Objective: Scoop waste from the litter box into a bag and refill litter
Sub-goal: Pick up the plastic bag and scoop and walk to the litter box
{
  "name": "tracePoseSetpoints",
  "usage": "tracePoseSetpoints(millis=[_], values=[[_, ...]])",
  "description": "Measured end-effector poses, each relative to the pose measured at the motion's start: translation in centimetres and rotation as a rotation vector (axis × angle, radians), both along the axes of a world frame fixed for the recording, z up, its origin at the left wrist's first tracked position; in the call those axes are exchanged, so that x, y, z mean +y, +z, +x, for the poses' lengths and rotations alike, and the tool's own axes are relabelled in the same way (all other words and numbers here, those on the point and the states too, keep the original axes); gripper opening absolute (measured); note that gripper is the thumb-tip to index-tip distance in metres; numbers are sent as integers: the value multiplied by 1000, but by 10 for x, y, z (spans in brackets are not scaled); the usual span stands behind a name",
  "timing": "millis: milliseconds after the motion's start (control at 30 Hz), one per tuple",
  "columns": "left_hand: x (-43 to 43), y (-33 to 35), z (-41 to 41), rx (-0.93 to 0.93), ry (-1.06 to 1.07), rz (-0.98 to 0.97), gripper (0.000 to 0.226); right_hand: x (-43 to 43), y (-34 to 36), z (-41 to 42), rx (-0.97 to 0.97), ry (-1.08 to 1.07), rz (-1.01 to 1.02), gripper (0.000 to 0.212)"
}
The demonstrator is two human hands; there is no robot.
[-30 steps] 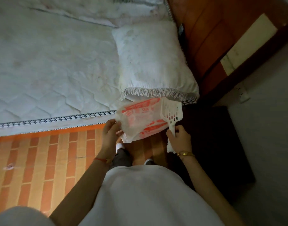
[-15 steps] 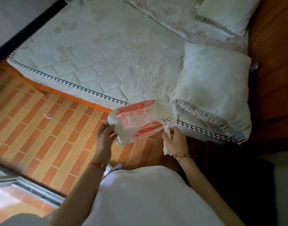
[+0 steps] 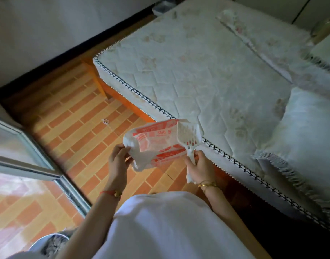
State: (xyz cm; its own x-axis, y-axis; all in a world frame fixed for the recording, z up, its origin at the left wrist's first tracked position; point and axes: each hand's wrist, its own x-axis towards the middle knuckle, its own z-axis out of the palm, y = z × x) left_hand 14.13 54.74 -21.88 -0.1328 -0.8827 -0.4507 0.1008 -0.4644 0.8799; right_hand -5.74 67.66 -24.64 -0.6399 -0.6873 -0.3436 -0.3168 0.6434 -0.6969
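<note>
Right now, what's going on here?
A person stands beside a mattress, working bare-handed. The left grip holds a white plastic bag with red print by one end. The right grip holds a white slotted scoop by its handle, head up against the bag. The scoop looks empty, and no litter box is in view.

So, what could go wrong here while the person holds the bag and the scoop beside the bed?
The left hand pinches the bag by one crumpled edge, so waste could miss its mouth. The scoop in the right hand sits near the mattress; falling crumbs might soil it.
</note>
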Motion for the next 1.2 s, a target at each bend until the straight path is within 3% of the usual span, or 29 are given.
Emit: tracePoseSetpoints(millis=[567,1067,1200], values=[[-135,-14,115,12,415,33,21,-218,-6,72,1,352,39,24],[-335,-14,129,-11,739,7,12,-513,15,70,27,645,-22,18],[-385,-7,129,-5,808,-14,20,-578,22,71,48,714,-9,16]])
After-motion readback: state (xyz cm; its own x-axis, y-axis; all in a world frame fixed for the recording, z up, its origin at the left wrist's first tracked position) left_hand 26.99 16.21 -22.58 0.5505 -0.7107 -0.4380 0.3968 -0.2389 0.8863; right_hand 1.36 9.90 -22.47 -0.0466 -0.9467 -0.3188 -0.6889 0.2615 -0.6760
